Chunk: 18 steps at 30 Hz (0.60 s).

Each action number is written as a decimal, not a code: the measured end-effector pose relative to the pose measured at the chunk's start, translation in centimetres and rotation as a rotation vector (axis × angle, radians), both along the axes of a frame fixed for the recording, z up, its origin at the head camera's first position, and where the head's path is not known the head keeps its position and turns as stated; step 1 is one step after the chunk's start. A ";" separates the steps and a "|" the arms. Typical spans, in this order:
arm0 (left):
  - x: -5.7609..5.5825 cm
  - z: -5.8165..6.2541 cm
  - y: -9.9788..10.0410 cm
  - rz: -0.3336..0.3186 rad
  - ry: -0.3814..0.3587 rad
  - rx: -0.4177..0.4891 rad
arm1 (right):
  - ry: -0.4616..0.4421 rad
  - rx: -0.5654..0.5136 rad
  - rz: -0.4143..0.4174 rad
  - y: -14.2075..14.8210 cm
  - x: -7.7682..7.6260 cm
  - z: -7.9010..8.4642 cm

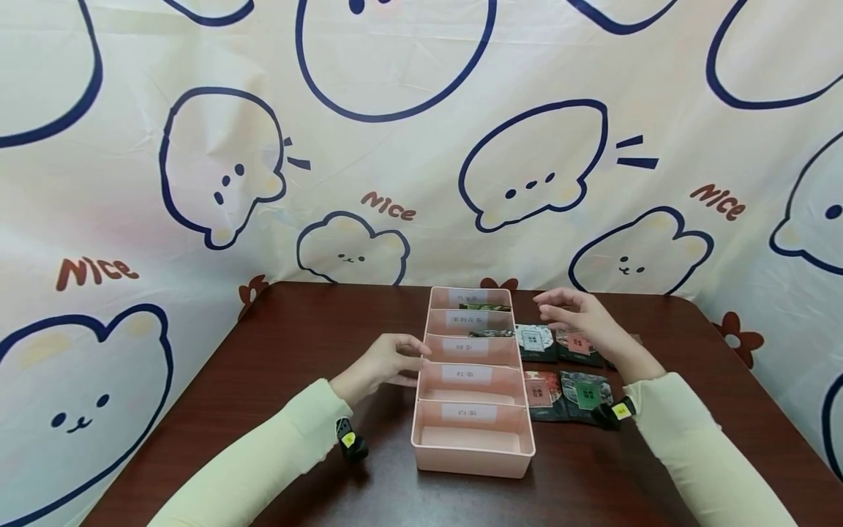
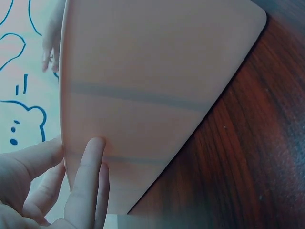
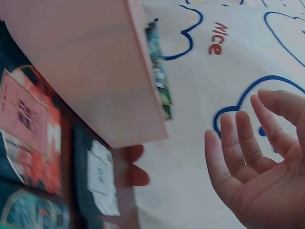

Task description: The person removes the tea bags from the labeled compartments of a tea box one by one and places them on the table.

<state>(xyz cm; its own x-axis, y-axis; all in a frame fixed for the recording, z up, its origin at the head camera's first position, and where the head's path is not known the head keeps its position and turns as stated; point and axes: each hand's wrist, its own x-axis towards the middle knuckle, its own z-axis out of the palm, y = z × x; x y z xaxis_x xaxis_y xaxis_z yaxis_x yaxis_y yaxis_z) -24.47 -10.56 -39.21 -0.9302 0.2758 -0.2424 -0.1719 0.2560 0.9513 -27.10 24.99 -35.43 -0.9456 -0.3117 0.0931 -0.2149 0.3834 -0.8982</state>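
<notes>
A long pink box [image 1: 474, 461] with labelled compartments stands lengthwise on the table. My left hand [image 1: 388, 364] is at its left side, with fingertips right at the rim; in the left wrist view, two fairly straight fingers [image 2: 88, 176] lie along the outer wall. My right hand [image 1: 579, 316] is raised over the sachets right of the box, fingers loosely bent and holding nothing. A green packet [image 1: 484, 307] stands in the farthest compartment, another packet [image 1: 490, 334] in the one in front of it. The nearer compartments show bare pink floors.
To the right of the box lie several flat sachets, among them a white-labelled one [image 1: 535, 342], a red one [image 1: 544, 394] and a green one [image 1: 585, 394]. The dark wooden table [image 1: 316, 322] meets a cartoon-printed cloth [image 1: 435, 249] at the back.
</notes>
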 end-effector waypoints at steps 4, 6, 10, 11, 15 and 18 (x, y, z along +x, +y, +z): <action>0.0 0.0 0.0 0.001 -0.002 -0.002 | -0.020 -0.031 0.010 -1.1 -0.9 -1.4; -0.1 -0.1 0.0 0.002 -0.005 0.004 | -0.032 -0.029 0.017 -1.6 -1.1 -2.0; -0.1 -0.1 0.0 0.003 -0.006 0.011 | -0.054 0.001 0.035 -2.3 -1.6 -3.0; -0.1 -0.1 0.0 0.002 -0.006 0.013 | -0.061 0.009 0.041 -2.4 -1.7 -3.2; -0.1 -0.1 0.0 0.001 0.000 0.007 | -0.079 0.043 0.070 -2.8 -1.9 -4.1; -0.1 -0.1 0.0 -0.002 0.004 0.000 | -0.088 0.064 0.090 -3.0 -2.0 -4.5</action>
<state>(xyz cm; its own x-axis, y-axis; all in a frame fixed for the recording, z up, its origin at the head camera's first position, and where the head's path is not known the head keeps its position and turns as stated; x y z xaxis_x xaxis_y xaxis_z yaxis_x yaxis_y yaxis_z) -24.56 -10.53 -39.26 -0.9305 0.2777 -0.2388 -0.1678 0.2564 0.9519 -29.08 21.97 -39.96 -0.9172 -0.3981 -0.0119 -0.1722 0.4231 -0.8896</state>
